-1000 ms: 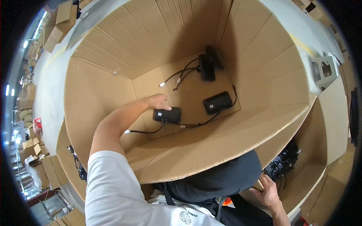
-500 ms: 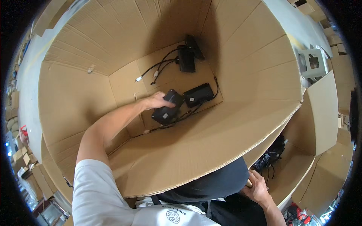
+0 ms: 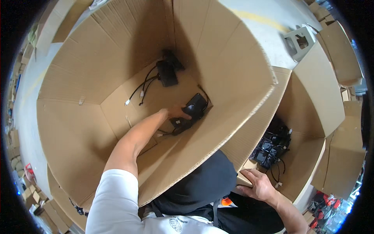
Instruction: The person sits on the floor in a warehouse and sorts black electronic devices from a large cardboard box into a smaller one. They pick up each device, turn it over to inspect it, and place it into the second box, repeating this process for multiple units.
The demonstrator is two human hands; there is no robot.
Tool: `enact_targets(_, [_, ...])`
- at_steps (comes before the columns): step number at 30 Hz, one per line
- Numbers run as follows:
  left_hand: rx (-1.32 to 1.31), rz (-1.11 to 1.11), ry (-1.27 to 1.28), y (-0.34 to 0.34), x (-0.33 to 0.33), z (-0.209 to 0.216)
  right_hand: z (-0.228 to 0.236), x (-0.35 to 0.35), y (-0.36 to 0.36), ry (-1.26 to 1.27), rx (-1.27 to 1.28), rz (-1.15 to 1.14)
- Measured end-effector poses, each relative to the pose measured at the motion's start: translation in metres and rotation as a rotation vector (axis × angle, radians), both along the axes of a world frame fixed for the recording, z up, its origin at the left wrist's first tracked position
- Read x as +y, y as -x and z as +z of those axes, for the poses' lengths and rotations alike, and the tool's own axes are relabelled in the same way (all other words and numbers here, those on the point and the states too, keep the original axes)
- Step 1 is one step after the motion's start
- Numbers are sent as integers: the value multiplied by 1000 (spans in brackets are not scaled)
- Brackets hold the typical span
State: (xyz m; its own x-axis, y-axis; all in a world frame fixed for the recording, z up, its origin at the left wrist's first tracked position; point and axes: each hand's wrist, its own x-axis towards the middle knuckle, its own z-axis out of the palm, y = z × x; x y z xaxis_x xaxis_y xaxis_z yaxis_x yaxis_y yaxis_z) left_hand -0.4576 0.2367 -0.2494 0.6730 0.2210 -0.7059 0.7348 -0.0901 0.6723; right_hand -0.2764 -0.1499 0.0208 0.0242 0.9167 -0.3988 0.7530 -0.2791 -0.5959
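Deep inside the large cardboard box (image 3: 70, 136), my left hand (image 3: 177, 112) grips a flat black rectangular device (image 3: 178, 122) from above. It lies against a second black device (image 3: 197, 102) near the right corner of the floor, where the two seem to overlap. Farther back, another black device (image 3: 167, 74) with several white-tipped cables (image 3: 136, 93) leans beside a dark piece (image 3: 175, 61) at the wall. Outside, my right hand (image 3: 258, 185) is closed round the cardboard edge (image 3: 243, 177) of the smaller box.
The smaller cardboard box (image 3: 307, 160) on the right holds a tangle of black devices and cables (image 3: 272, 142). A grey plastic stool (image 3: 300, 42) stands beyond it. The big box's near wall (image 3: 187, 160) rises between my body and its inside.
My left hand has brought the black device rightward and down against the other one. My view has shifted, so more of the smaller box shows. My right hand stays at its edge.
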Motion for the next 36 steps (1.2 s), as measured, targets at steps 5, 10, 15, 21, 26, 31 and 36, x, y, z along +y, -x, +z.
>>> enact_targets(5, [29, -94, -581, 11, -22, -2, 0, -9, 0, 31, -25, -6])
enact_targets(10, [-129, -462, -906, 28, 7, 119, 3, -18, -6, 2, -110, 46])
enact_targets(15, [-523, -608, -1435, 76, 12, 285, 11, -24, -5, -209, -50, -45])
enact_targets(21, [-850, -866, -1917, 93, -49, 464, 115, 63, -37, -740, 152, -408])
enact_targets(26, [-1133, -1071, -2021, 74, -124, 532, 190, 114, -32, -625, 571, -91])
enact_targets(31, [-1218, -976, -1559, 38, -152, 546, 202, 61, -31, -427, 714, -84])
enact_targets(36, [-952, -35, -386, 11, -162, 534, 189, -15, -66, -929, 847, -501])
